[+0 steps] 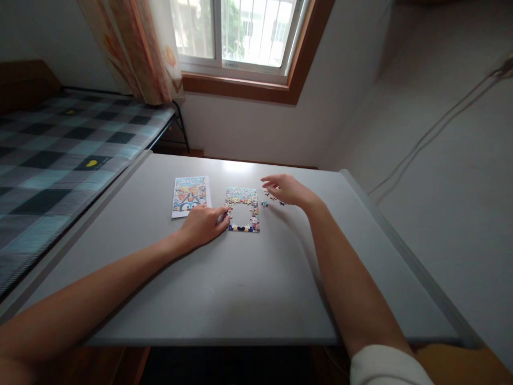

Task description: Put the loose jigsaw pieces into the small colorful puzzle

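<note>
Left hand point(203, 223) touches puzzle point(242, 194); picture card point(188, 193) bears blurred title lettering point(191, 181)

A single camera, worn on the person's head, looks forward and down across the bench point(240, 289) from its near side. Its field is wide: the bench's near edge runs low across the frame, the window point(252, 32) tops it, the bed point(60, 139) fills the left side and a wall point(441, 187) the right. Both forearms enter from the lower corners (the right sleeve point(387, 366) sits close to the lens), and the left hand point(202, 223) and right hand point(282, 188) lie farther off, around mid-frame, small beside the partly assembled puzzle point(242, 195).
</note>
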{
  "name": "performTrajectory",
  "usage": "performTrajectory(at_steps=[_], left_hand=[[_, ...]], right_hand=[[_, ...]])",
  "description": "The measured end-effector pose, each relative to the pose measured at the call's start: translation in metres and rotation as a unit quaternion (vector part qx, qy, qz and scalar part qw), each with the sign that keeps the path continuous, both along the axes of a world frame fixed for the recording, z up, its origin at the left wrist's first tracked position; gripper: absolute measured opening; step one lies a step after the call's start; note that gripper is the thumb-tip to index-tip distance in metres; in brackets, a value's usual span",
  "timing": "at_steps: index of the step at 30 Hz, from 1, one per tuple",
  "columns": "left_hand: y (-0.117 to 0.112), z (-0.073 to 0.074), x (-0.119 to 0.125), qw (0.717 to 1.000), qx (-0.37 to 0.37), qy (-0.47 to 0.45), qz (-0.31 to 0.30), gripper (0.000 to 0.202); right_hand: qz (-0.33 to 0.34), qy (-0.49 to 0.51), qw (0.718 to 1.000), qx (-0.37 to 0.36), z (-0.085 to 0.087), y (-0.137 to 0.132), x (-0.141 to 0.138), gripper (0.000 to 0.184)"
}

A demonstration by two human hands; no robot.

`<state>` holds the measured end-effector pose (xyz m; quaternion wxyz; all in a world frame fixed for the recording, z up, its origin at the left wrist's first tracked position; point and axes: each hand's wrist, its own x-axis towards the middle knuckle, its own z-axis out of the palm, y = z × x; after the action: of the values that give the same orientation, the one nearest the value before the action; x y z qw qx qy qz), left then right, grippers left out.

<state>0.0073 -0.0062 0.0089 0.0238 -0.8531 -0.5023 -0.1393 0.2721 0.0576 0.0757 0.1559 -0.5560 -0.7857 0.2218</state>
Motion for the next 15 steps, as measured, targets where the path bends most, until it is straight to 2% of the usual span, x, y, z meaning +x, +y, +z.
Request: performTrajectory(at_steps=[4,6,11,15], left_hand=[[0.0,-0.001,-0.001,1.0,-0.002,-0.006,0.0,0.037],[0.0,-0.001,-0.001,1.0,-0.002,-0.009,0.0,0.038],[0.001,-0.003,-0.002,1.0,0.003,-0.014,-0.005,0.038],[0.001,-0.005,-0.002,1.0,0.006,-0.009,-0.005,0.038]], right_hand=[[-0.148,-0.058,0.984,0.075,0.009,0.006,0.031,0.04],[-0.197,-0.083,0.973,0.088,0.012,0.008,0.044,0.038],[-0.254,-0.138,0.957,0.041,0.011,0.01,0.066,0.031],[-0.264,-0.152,0.952,0.027,0.003,0.015,0.072,0.029]])
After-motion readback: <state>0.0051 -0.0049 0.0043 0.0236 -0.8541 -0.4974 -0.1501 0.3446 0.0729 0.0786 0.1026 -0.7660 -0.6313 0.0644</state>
